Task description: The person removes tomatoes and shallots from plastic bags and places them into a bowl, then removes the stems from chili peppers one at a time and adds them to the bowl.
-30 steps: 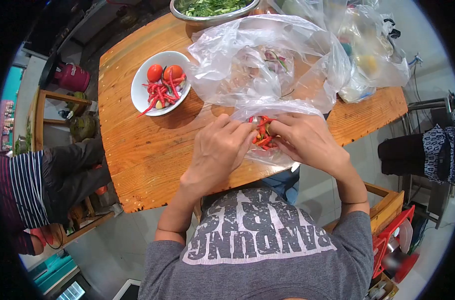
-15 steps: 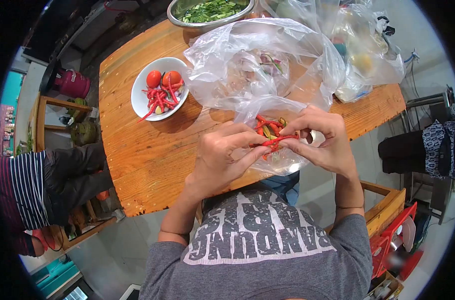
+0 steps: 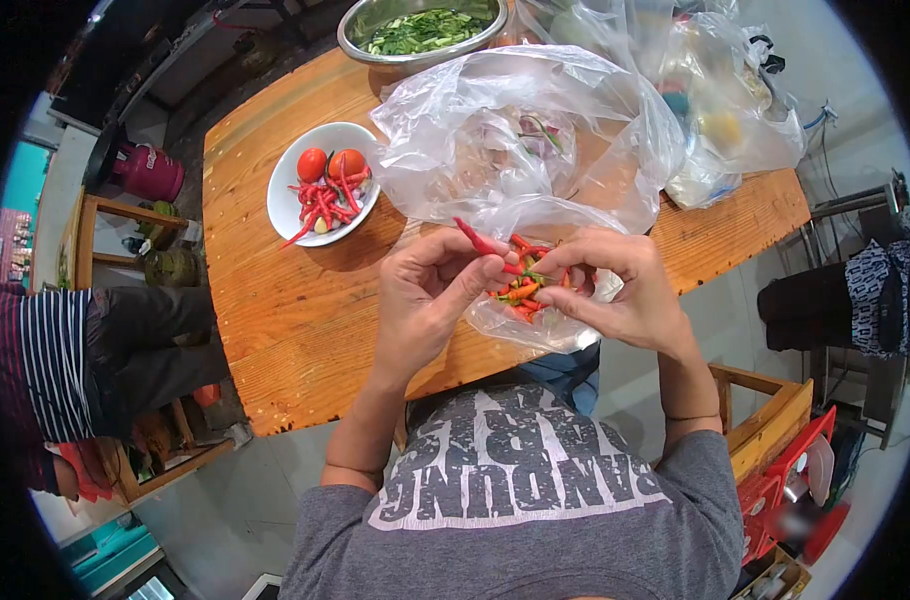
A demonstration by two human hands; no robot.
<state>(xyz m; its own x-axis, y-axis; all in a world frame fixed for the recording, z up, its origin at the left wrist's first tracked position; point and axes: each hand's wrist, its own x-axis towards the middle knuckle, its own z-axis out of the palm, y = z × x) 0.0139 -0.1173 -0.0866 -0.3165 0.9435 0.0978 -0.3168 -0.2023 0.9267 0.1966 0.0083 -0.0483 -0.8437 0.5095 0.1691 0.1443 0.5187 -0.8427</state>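
Observation:
A red chili [image 3: 480, 241] is pinched in my left hand [image 3: 425, 290], its tip pointing up and left. My right hand [image 3: 615, 290] has its thumb and forefinger closed at the green stem end of the same chili. Beneath and between the hands, several red and orange chilies [image 3: 522, 294] lie in an opened clear plastic bag [image 3: 565, 336] at the table's near edge. To the left, a white bowl [image 3: 277, 208] holds two tomatoes [image 3: 347, 163], red chilies and some pale pieces.
On the wooden table [image 3: 275, 310] lies a large clear bag [image 3: 425, 170] with purplish contents. A metal bowl of chopped greens [image 3: 425, 30] stands at the back, more filled bags [image 3: 720, 110] at the back right. A person in a striped shirt [image 3: 55, 360] stands at left.
My left hand has moved up and slightly left, and the chili between my hands now points up and left instead of lying nearly level. More chilies in the bag show.

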